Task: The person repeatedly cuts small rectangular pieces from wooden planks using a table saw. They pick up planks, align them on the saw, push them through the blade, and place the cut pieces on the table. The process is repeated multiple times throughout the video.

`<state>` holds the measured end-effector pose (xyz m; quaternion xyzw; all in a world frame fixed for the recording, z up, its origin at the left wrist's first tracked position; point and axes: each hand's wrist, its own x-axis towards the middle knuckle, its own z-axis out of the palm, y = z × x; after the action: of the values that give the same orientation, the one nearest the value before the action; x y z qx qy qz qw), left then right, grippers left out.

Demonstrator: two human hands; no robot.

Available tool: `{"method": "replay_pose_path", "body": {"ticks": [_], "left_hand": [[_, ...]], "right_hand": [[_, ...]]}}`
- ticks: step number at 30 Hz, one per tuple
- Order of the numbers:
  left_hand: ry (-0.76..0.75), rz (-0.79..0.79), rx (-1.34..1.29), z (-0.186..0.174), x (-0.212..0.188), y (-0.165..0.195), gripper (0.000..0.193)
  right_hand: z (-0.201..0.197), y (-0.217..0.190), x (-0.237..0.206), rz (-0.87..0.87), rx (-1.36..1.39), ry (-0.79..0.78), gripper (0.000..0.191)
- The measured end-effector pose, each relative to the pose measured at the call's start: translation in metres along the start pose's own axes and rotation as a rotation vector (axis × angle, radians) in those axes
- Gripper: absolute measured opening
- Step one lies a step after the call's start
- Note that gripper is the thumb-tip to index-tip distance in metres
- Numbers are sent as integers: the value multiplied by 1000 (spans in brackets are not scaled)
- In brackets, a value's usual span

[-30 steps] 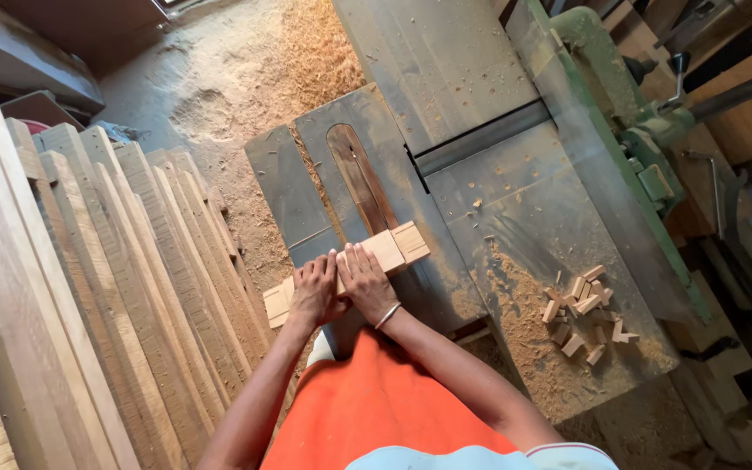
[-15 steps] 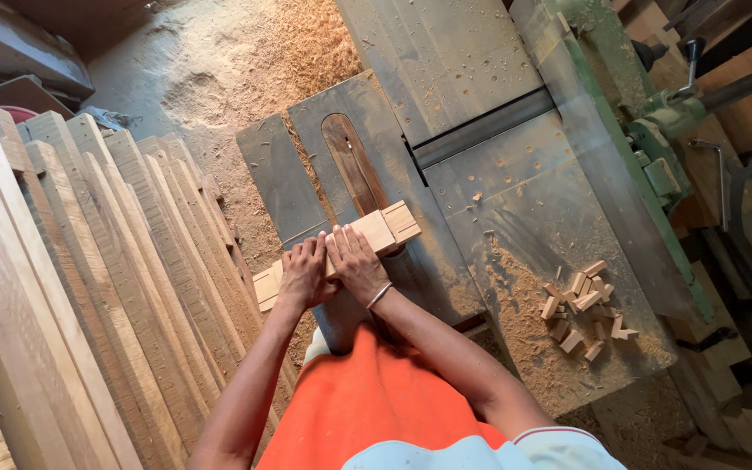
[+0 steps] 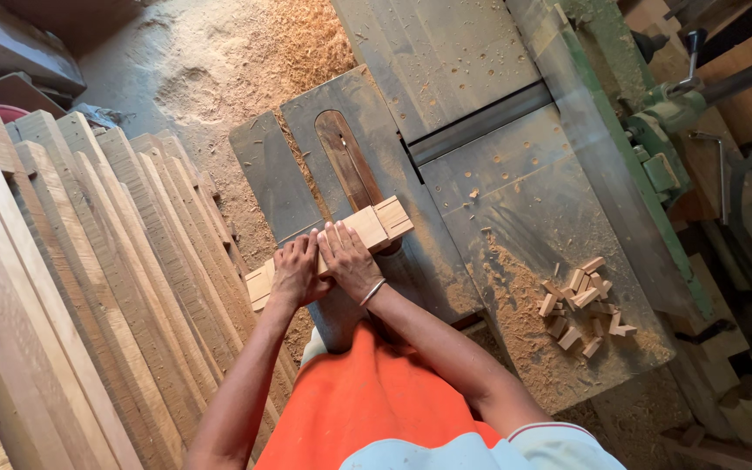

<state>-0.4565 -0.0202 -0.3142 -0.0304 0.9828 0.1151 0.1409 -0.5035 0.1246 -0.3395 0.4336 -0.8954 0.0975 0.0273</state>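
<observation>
The floor [image 3: 219, 61] is covered with pale sawdust, heaped thicker at the top middle. A big grey metal machine table [image 3: 515, 200] stands in the centre, dusty and scratched, with a green painted frame [image 3: 654, 148] along its right side. A row of long wooden planks [image 3: 89, 287] leans on the left, one beside another. At the right edge there is some dark clutter of wood pieces, perhaps scrap, but it is not clear. The light is warm and even.

Both hands cover the middle of the wood strip [image 3: 367, 228] (planks [image 3: 63, 287] run off-frame).
</observation>
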Motion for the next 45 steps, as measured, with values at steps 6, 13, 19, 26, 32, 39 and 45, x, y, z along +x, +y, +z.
{"method": "replay_pose_path", "body": {"ticks": [6, 13, 19, 26, 32, 39, 45], "left_hand": [[17, 10, 24, -1, 3, -3, 109], [55, 12, -6, -7, 7, -4, 106], [14, -7, 5, -16, 12, -4, 107], [14, -6, 2, -15, 19, -10, 106], [-115, 12, -5, -11, 2, -1, 111], [-704, -244, -1122, 9, -81, -14, 80], [-1144, -312, -1730, 47, -119, -45, 57]], "right_hand": [[-2, 0, 3, 8, -3, 1, 95], [-7, 3, 10, -17, -20, 39, 89], [-6, 6, 19, -25, -26, 48, 85], [-6, 7, 27, -17, -15, 46, 86], [-33, 3, -1, -63, -183, 26, 74], [-141, 48, -126, 346, 414, 410, 60], [-168, 69, -170, 500, 1509, 93, 79]]}}
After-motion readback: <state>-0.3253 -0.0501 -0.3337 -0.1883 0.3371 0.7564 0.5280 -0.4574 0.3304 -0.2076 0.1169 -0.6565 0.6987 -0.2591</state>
